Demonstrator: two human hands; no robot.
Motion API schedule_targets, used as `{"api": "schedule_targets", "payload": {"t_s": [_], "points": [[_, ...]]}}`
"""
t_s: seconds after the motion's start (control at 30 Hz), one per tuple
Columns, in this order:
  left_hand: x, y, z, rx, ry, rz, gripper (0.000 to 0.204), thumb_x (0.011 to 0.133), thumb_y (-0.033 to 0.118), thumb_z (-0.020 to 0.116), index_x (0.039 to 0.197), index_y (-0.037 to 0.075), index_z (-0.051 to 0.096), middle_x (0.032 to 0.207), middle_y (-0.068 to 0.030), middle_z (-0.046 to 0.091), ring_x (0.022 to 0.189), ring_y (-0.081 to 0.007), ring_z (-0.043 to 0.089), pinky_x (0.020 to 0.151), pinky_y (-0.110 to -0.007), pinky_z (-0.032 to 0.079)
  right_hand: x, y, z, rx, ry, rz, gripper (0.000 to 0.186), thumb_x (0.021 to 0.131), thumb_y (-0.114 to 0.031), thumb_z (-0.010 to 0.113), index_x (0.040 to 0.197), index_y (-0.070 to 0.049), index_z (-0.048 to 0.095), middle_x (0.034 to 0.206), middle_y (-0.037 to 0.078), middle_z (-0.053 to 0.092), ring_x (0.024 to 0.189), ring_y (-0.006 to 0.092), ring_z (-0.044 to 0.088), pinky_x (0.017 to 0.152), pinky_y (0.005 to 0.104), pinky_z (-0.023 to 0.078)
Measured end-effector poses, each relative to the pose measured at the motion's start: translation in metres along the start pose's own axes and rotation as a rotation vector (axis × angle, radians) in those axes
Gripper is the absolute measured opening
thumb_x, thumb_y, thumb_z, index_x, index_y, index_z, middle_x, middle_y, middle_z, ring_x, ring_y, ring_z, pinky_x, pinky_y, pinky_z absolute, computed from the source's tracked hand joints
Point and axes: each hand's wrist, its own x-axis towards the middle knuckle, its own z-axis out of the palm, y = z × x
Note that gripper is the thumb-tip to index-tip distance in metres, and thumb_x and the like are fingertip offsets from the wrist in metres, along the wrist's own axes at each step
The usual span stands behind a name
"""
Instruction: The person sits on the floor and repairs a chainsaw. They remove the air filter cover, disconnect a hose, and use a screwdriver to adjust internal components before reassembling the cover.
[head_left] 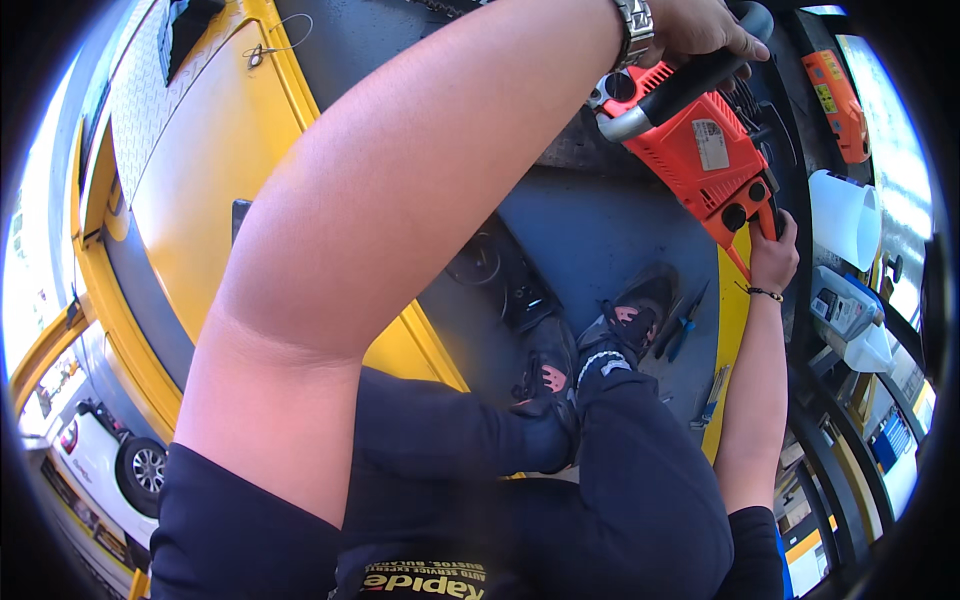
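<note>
An orange-red chainsaw point(700, 150) is tilted in front of me at the upper right, with black knobs and a pale label on its body. My left hand point(700, 25), below a metal watch, reaches across the top, its fingers closed around the black tubular front handle point(690, 85). Lower down, my right hand point(775, 258), with a dark bracelet at the wrist, is closed around the rear handle point(767, 218). Part of the left fingers is hidden behind the handle. I cannot see the saw's bar or chain clearly.
Pliers point(685, 328) lie beside my shoe point(640, 305). To the right are an orange plastic cover point(838, 105), a white container point(845, 215) and a translucent jug point(868, 348). A yellow panel point(210, 170) stands at left; a white vehicle point(100, 450) is beyond it.
</note>
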Motion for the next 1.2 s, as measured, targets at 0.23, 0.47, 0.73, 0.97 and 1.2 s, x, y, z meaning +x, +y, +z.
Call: {"api": "schedule_targets", "payload": {"t_s": [0.23,0.47,0.73,0.97,1.2], "points": [[0.009,-0.002,0.014,-0.220,0.017,-0.066,0.033,0.107,0.034,0.056,0.109,0.003,0.063,0.072,-0.0022,0.058,0.060,-0.0134,0.058,0.052,-0.030,0.049,0.010,0.001,0.002,0.003,-0.015,0.063,0.055,0.081,-0.050,0.078,0.129,-0.027,0.062,0.101,0.016,0.076,0.097,0.0408,0.072,0.083,0.0493,0.057],[-0.017,-0.017,0.031,-0.420,0.045,-0.021,0.029,0.111,0.035,0.046,0.104,0.009,0.055,0.071,0.0013,0.052,0.055,-0.0091,0.052,0.049,-0.025,0.045,-0.001,-0.011,-0.004,-0.005,0.032,0.033,0.052,0.080,-0.042,0.081,0.124,-0.022,0.062,0.096,0.013,0.077,0.090,0.0384,0.074,0.079,0.0479,0.059],[-0.048,-0.028,0.048,-0.518,0.243,-0.101,0.031,0.111,0.037,0.044,0.108,0.010,0.058,0.076,-0.0013,0.058,0.057,-0.0097,0.052,0.051,-0.024,0.046,-0.020,-0.010,-0.003,0.011,0.139,-0.039,0.054,0.076,-0.039,0.083,0.121,-0.019,0.063,0.092,0.010,0.076,0.084,0.0349,0.074,0.075,0.0468,0.059],[-0.046,-0.030,0.048,-0.494,0.318,-0.075,0.039,0.111,0.041,0.044,0.117,0.006,0.061,0.076,-0.0032,0.058,0.061,-0.0104,0.053,0.054,-0.025,0.045,-0.018,-0.015,-0.006,0.063,0.137,-0.071,0.051,0.077,-0.039,0.083,0.120,-0.018,0.063,0.091,0.011,0.076,0.084,0.0347,0.074,0.073,0.0453,0.060],[-0.038,-0.023,0.051,-0.428,0.332,-0.123,0.043,0.109,0.047,0.045,0.124,0.009,0.061,0.073,-0.0025,0.055,0.055,-0.0108,0.049,0.049,-0.025,0.041,-0.014,-0.011,-0.003,0.080,0.138,-0.083,0.048,0.079,-0.041,0.081,0.117,-0.016,0.064,0.091,0.010,0.076,0.084,0.0338,0.074,0.073,0.0458,0.060]]}}
